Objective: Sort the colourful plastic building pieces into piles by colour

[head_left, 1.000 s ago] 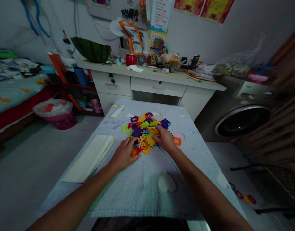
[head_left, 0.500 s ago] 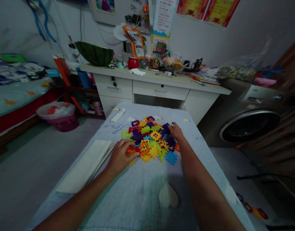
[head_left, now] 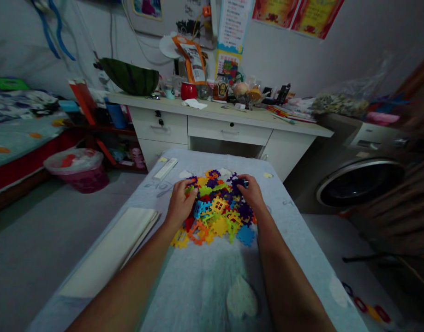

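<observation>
Centrally in the frame, a heap of colourful notched pieces [head_left: 220, 226] lies spread on the cloth-covered worktop [head_left: 205, 281]. At its upper left edge, the left hand [head_left: 181, 201] curves loosely against some pieces; whether it grips any, I cannot tell. At the upper right edge, the right hand [head_left: 250, 192] has fingers and thumb about dark purple pieces [head_left: 237, 185], their hold unclear.

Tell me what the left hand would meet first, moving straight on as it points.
Probably the colourful toothed pieces heaped by the left hand; which one comes first is unclear.
</observation>
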Available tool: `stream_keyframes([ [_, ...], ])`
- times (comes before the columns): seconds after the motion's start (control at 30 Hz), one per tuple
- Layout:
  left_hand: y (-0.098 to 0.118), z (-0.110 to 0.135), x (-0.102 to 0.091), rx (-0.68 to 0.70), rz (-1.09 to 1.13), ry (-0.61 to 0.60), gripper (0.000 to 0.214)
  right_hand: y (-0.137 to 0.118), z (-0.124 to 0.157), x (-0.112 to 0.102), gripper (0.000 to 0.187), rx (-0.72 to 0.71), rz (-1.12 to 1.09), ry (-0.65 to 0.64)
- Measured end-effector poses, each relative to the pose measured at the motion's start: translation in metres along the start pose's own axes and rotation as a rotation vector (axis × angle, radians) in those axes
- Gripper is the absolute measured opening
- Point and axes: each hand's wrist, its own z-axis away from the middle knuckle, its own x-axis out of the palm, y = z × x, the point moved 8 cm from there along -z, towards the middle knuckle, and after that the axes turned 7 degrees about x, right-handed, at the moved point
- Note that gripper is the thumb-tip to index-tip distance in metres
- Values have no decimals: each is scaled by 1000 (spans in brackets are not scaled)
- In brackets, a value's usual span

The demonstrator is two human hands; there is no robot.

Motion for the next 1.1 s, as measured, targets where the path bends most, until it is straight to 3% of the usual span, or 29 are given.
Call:
stream_keyframes([
  [0.1, -17, 3, 4, 10, -57, -8, 31, -13, -2, -7, 31, 25, -194, -11],
  [0.23, -26, 13, 7, -24, -57, -49, 32, -52, 9, 15, 34, 11, -389, -242],
  [0.33, -20, 17, 6, -59, 78, -60, 38, -81, 24, 36, 33, -27, -332, -349],
  [0.47, -9, 18, 2, -65, 222, -65, 48, -98, 36, 51, 30, -81, -114, -354],
  [0.67, -8, 18, 4, -21, 120, -128, 38, -94, 29, 35, 25, -102, 53, -238],
  [0.93, -5, 12, 6, 78, -68, -142, 35, -54, 6, -7, 21, 46, 363, -57],
  [1.1, 6, 10, 11, 149, -120, -172, 31, -44, 6, -10, 20, 105, 463, -55],
])
